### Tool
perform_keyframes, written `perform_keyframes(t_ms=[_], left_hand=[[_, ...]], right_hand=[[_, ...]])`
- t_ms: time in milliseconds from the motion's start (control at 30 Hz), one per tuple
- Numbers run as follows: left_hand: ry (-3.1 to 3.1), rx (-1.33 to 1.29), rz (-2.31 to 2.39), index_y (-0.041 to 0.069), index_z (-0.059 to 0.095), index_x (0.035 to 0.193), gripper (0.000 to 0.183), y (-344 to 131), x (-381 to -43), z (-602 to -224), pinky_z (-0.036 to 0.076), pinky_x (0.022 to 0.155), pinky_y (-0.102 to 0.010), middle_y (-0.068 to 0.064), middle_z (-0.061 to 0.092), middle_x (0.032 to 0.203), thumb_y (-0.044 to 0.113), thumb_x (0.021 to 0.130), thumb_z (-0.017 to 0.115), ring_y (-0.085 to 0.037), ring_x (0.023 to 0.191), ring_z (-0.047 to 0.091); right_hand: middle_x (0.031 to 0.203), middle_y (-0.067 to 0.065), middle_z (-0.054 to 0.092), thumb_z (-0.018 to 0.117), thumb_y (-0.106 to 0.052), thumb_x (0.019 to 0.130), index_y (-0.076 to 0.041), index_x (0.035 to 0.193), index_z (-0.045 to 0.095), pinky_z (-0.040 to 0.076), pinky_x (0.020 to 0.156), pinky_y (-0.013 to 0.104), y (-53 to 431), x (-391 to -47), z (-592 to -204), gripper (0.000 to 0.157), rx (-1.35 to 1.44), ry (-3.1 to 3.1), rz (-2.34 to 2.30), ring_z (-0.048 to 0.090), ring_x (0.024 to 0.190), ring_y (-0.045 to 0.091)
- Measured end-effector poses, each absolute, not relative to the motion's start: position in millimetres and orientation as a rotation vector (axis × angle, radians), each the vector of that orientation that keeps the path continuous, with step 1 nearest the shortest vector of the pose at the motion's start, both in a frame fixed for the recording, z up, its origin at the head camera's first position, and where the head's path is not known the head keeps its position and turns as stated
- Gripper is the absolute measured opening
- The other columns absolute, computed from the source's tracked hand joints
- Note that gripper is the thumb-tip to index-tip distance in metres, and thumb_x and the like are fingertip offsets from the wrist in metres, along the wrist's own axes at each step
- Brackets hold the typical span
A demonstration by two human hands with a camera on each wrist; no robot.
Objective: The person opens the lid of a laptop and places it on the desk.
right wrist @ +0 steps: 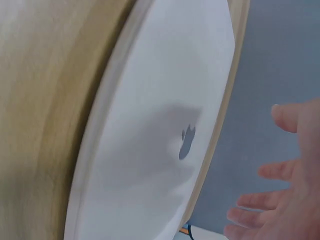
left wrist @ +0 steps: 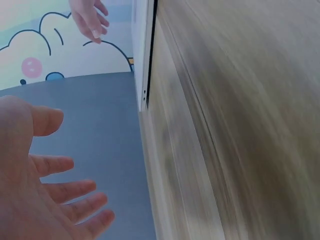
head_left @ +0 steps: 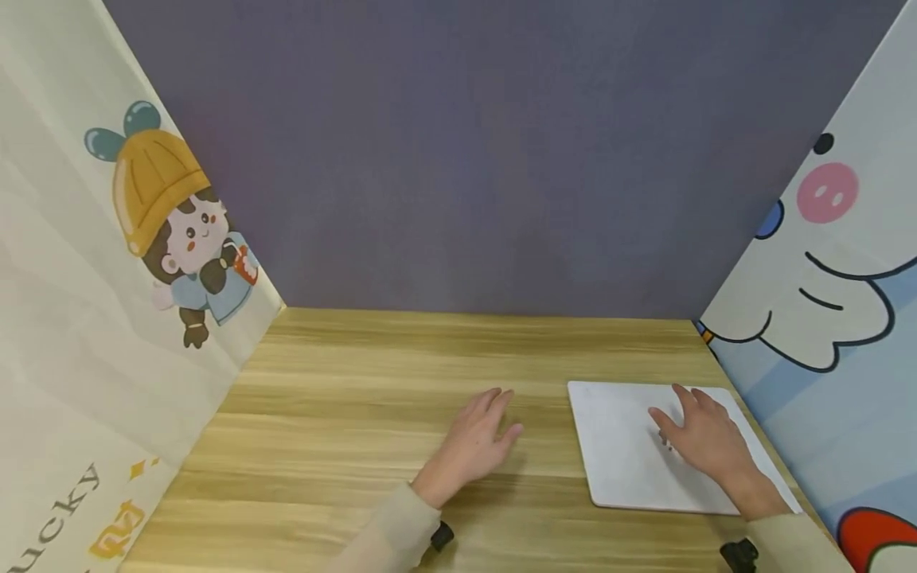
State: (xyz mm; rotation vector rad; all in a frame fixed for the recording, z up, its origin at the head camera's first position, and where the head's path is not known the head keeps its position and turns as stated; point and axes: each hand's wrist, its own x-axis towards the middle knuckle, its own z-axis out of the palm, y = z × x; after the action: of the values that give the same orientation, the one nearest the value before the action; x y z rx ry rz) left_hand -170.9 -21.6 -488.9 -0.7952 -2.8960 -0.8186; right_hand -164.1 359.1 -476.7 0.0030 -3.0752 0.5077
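Observation:
A closed white laptop (head_left: pixel 623 446) with a dark apple logo (right wrist: pixel 187 142) on its lid lies flat at the right of the wooden table. Above its lid hovers my right hand (head_left: pixel 705 438), fingers spread and nothing in them; its shadow falls on the lid in the right wrist view. My left hand (head_left: pixel 473 442) is over the table, left of the laptop and apart from it. Its fingers (left wrist: pixel 75 192) are extended and hold nothing. From the left wrist view, the laptop's thin edge (left wrist: pixel 145 65) shows, with the right hand beyond it.
The wooden table (head_left: pixel 322 446) ends at a dark grey panel (head_left: pixel 458 159) at the back. A cream printed curtain (head_left: pixel 72 318) stands at the left, and a blue and white cartoon panel (head_left: pixel 860 398) rises close beside the laptop's right side.

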Motion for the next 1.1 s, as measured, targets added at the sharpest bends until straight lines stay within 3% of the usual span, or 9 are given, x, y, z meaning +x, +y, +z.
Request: perform_keyframes(t_ms=[467, 1100], left_hand=[[-2.922, -0.781, -0.856, 0.011, 0.034, 0.158, 0.063, -0.3, -167.7, -495.5, 0.032, 0.118, -0.057, -0.020, 0.033, 0.161, 0.044, 0.106, 0.047, -0.036, 0.146, 0.035], [-2.960, -0.802, -0.885, 0.009, 0.036, 0.157, 0.062, 17.4, -171.8, -495.9, 0.036, 0.116, -0.055, -0.021, 0.036, 0.158, 0.042, 0.106, 0.049, -0.036, 0.143, 0.039]], right_hand=[[0.131, 0.053, 0.037, 0.047, -0.049, 0.105, 0.023, 0.137, 0.039, 0.036, 0.095, 0.077, 393.1, -167.3, -478.2, 0.079, -0.022, -3.059, 0.407, 0.039, 0.116, 0.069], [0.131, 0.053, 0.033, 0.038, -0.062, 0.103, 0.024, 0.140, 0.033, 0.036, 0.092, 0.078, 433.8, -169.9, -487.6, 0.094, -0.218, -3.152, 0.463, 0.034, 0.116, 0.070]])
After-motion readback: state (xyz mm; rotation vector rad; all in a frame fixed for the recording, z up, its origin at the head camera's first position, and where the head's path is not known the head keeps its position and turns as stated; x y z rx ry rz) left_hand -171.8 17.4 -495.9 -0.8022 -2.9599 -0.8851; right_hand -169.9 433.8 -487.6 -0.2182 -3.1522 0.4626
